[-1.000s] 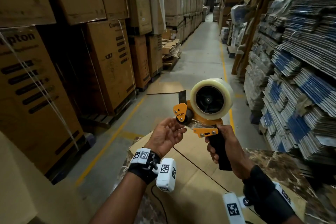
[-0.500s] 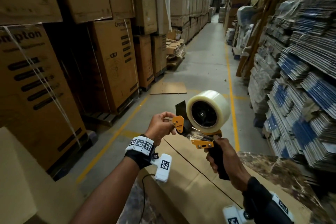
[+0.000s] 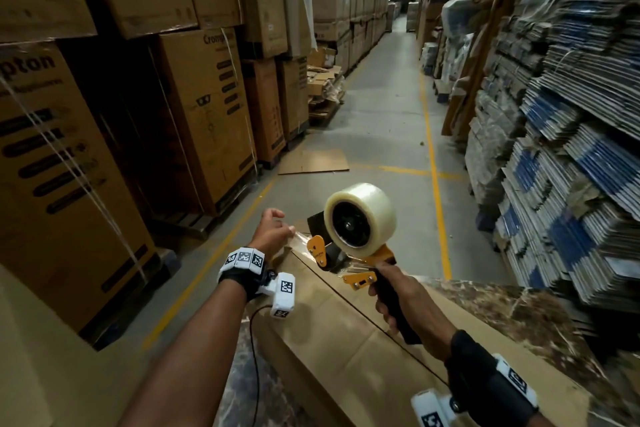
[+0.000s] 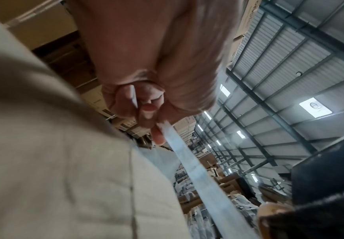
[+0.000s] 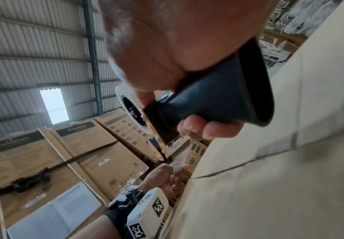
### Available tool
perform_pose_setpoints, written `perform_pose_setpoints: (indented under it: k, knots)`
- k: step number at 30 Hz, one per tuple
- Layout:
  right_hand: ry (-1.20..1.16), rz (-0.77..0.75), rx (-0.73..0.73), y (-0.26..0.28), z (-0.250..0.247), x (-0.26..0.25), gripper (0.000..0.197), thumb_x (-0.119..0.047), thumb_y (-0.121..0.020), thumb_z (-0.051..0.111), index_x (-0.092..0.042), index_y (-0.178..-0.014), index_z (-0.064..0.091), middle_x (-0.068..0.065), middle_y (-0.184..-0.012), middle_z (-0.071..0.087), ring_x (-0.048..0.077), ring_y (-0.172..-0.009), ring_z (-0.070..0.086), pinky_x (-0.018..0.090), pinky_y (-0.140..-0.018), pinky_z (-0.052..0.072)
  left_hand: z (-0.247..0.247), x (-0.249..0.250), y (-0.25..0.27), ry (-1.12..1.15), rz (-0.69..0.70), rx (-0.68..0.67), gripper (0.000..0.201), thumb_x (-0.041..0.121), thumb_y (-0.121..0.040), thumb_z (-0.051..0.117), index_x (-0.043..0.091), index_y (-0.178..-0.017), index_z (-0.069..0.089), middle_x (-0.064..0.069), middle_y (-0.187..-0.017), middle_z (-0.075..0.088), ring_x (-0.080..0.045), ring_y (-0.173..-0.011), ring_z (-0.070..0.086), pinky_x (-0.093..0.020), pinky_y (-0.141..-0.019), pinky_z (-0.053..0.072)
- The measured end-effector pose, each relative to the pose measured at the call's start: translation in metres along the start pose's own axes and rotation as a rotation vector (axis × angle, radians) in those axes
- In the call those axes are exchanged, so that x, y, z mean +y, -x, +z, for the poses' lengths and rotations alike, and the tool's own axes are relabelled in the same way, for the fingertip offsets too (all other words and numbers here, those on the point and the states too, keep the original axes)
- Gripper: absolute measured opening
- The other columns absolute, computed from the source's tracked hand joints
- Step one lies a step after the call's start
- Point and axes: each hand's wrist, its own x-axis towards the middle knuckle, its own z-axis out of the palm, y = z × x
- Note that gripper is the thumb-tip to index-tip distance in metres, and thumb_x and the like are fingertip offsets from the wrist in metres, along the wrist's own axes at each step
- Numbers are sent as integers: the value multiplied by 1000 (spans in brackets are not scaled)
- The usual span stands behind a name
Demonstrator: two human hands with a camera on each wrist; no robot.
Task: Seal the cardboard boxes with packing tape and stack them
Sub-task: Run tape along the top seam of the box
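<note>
A: Item one, far left: we list stacked printed cartons point(image 3: 204, 114) along the aisle; all closed, so their contents we cannot tell; a flat cardboard sheet point(image 3: 313, 161) lies on the floor beyond them.

B: Item two, left of centre: our left hand point(image 3: 273, 234); its fingers are curled and pinch the free end of the clear tape strip point(image 3: 300, 240), just over the far corner of the cardboard box point(image 3: 339, 340).

A: That box lies flat in front of us on a marbled surface point(image 3: 519, 315); its centre seam point(image 3: 381, 322) shows dark and bare, flaps down; what is inside is hidden.

B: Item three, centre: the tape dispenser point(image 3: 349, 253), orange frame, clear roll point(image 3: 360, 217) mounted on it; it sits just above the box's far end.

A: Item four: our right hand point(image 3: 398, 302), clenched round the dispenser's black handle.

B: Far right: shelves of bundled flat cartons point(image 3: 571, 149), blue and white edges.

A: Views differ; the left wrist camera alone shows the strip point(image 4: 189, 161) running taut from the fingertips point(image 4: 158, 137), plus the roof lights.

B: The right wrist camera alone shows the handle's point(image 5: 218, 100) underside, and the left hand point(image 5: 164, 176) holding the strip from below.
</note>
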Motion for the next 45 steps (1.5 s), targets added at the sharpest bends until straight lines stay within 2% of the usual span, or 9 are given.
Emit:
perform_pose_setpoints:
  k: [5, 13, 18, 23, 29, 32, 36, 41, 45]
  knots:
    - [-19, 84, -28, -6, 4, 6, 69, -83, -86, 50, -14, -85, 63, 6, -70, 52, 16, -53, 41, 29, -50, 33, 3, -29, -3, 37, 13, 61, 39, -3, -93, 66, 23, -113, 44, -14, -84, 62, -20, -63, 61, -32, -57, 48]
    - [4, 52, -32, -5, 8, 11, 69, -80, -86, 52, -13, -91, 65, 6, -69, 55, 16, -56, 44, 29, -52, 36, 4, -43, -13, 32, 11, 102, 40, -2, -90, 68, 26, -108, 47, -14, -84, 64, -23, -68, 65, -35, -61, 51]
    - [24, 60, -24, -4, 11, 14, 69, -78, -88, 53, -11, -93, 66, 5, -70, 55, 15, -55, 44, 27, -50, 37, 2, -45, -14, 25, -16, 100, 41, -1, -91, 68, 20, -118, 46, -13, -89, 63, -22, -73, 67, -34, -60, 52]
    - [33, 78, -19, -6, 12, 13, 68, -79, -88, 53, -12, -92, 64, 3, -69, 55, 14, -53, 43, 26, -48, 36, 2, -48, -17, 12, -55, 82, 40, 2, -91, 70, 27, -110, 46, -12, -88, 62, -24, -77, 64, -38, -68, 54]
    - [79, 102, -67, -9, 10, 11, 71, -82, -88, 48, -12, -93, 61, 2, -68, 55, 14, -53, 45, 26, -48, 39, 2, -47, -20, -39, -123, -2, 35, 6, -93, 70, 20, -117, 49, -13, -96, 61, -31, -87, 62, -44, -79, 53]
    - [81, 107, -79, -11, 9, 11, 72, -82, -87, 47, -11, -94, 61, 1, -68, 54, 13, -52, 45, 26, -49, 38, 2, -43, -21, -84, -163, -4, 28, 9, -94, 71, 25, -105, 50, -16, -106, 63, -30, -89, 64, -40, -73, 54]
    - [83, 111, -86, -12, 9, 11, 74, -83, -86, 44, -11, -95, 60, 0, -66, 53, 12, -52, 44, 26, -49, 38, 2, -39, -20, -118, -179, 1, 27, 14, -93, 74, 23, -106, 52, -11, -102, 64, -24, -80, 63, -33, -62, 50]
    - [100, 111, -116, -13, 8, 13, 80, -89, -83, 45, -11, -96, 60, 2, -69, 54, 14, -54, 46, 29, -52, 40, -1, -39, -17, -128, -223, 40, 34, 17, -84, 84, 23, -103, 55, -14, -107, 66, -26, -82, 64, -34, -63, 53]
    - [136, 116, -136, -13, 10, 16, 88, -94, -72, 53, -11, -101, 60, 5, -71, 58, 17, -58, 51, 31, -55, 43, -2, -38, -11, -155, -259, 125, 37, 11, -79, 86, 17, -99, 55, -10, -97, 64, -25, -83, 61, -31, -64, 50]
